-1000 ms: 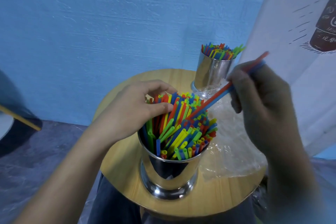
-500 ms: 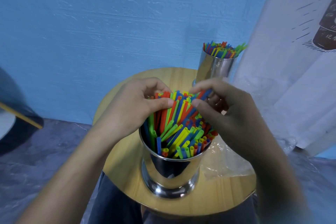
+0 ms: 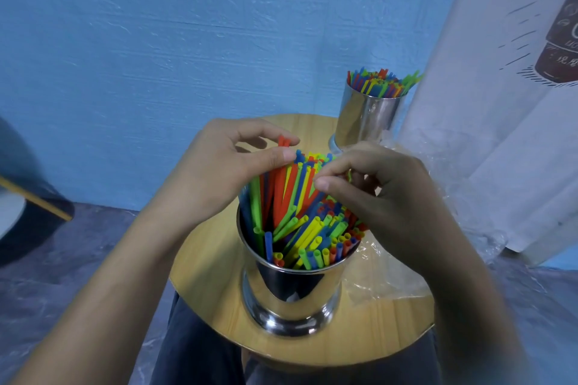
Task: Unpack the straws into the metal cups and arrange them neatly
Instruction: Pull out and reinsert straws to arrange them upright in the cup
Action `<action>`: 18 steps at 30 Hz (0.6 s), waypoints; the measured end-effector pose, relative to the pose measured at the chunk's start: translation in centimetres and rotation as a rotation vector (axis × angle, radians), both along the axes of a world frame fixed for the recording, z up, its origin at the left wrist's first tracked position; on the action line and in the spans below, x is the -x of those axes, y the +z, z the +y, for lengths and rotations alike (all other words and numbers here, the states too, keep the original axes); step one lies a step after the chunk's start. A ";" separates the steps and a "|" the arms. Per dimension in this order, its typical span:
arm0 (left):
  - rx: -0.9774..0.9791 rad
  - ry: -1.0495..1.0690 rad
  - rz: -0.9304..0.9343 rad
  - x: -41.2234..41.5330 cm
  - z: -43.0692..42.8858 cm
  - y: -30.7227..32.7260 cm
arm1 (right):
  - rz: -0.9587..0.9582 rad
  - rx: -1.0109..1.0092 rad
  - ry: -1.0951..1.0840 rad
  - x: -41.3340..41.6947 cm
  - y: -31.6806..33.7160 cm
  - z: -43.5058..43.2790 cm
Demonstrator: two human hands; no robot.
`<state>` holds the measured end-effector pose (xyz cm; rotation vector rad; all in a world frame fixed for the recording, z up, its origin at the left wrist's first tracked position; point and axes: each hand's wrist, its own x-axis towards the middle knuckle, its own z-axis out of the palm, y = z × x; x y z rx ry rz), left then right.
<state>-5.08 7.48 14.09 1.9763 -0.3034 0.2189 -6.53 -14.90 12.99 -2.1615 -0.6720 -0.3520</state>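
Orange straw tips (image 3: 284,141) are being pinched by the left hand (image 3: 219,172), thumb against forefinger. The right hand (image 3: 384,197), fingers curled, is nipping neighbouring straws (image 3: 300,228) in the near metal cup (image 3: 291,287). The pair it was lifting a second ago is now sitting inside, so tidying is beginning. Two cups, the far metal cup (image 3: 366,116) full; one wrapper (image 3: 391,278); one worktop (image 3: 212,275).

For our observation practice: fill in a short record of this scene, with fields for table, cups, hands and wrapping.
table: round wooden table
near metal cup: packed with coloured straws, many leaning
far metal cup: holds upright far straws, untouched
left hand: pinches straw tops at the near cup's left
right hand: fingers curled round straws at its right
wrapping: clear plastic bag, crumpled, right of the near cup
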 end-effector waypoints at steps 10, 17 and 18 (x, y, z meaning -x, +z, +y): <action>0.058 -0.076 -0.038 0.0 0.4 1.4 | -0.018 -0.023 -0.067 0.1 -0.3 -0.2; 0.115 -0.066 -0.050 0.2 0.2 1.7 | 0.004 -0.050 -0.067 0.4 -0.2 -0.2; 0.123 -0.065 -0.062 0.2 0.3 1.7 | 0.004 -0.051 -0.067 0.5 -0.2 -0.2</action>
